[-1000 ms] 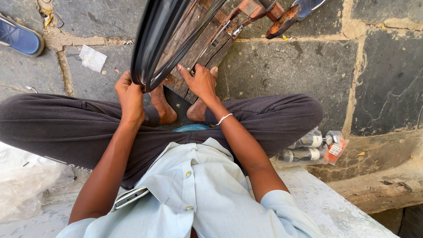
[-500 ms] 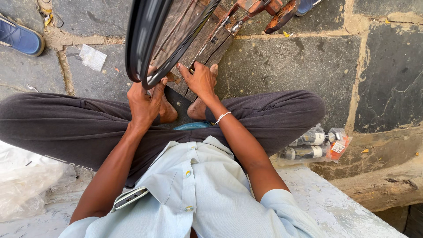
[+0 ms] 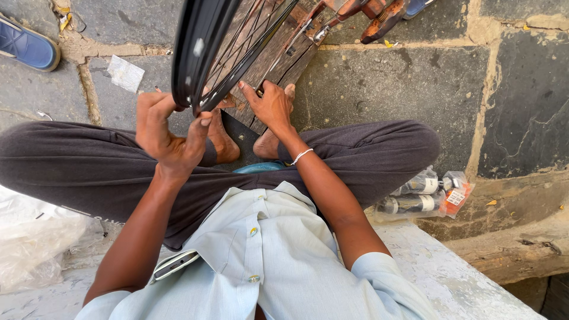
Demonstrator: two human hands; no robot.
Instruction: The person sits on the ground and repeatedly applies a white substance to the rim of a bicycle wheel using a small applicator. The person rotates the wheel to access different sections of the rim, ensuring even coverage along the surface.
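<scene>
A black spoked bicycle wheel [image 3: 198, 53] stands upright before me, its rim running up out of the frame. My left hand [image 3: 166, 133] is raised to the rim's lower edge, thumb and fingertips pinching it. My right hand [image 3: 269, 106] reaches past the spokes and rests on a worn wooden stand [image 3: 278, 53] under the wheel. I sit on a low ledge with dark-trousered knees spread and bare feet [image 3: 222, 142] against the wood.
Rusty metal parts [image 3: 379, 15] stick out at the top. A plastic packet of small bottles [image 3: 424, 192] lies by my right knee. A blue shoe [image 3: 26, 47], a paper scrap [image 3: 124, 74] and a white plastic bag [image 3: 35, 237] are on the left. A phone [image 3: 175, 264] sits in my shirt pocket.
My left hand has lifted off my knee and turned to pinch the rim. The wheel has shifted right and stands more edge-on. My right hand has stayed on the wood.
</scene>
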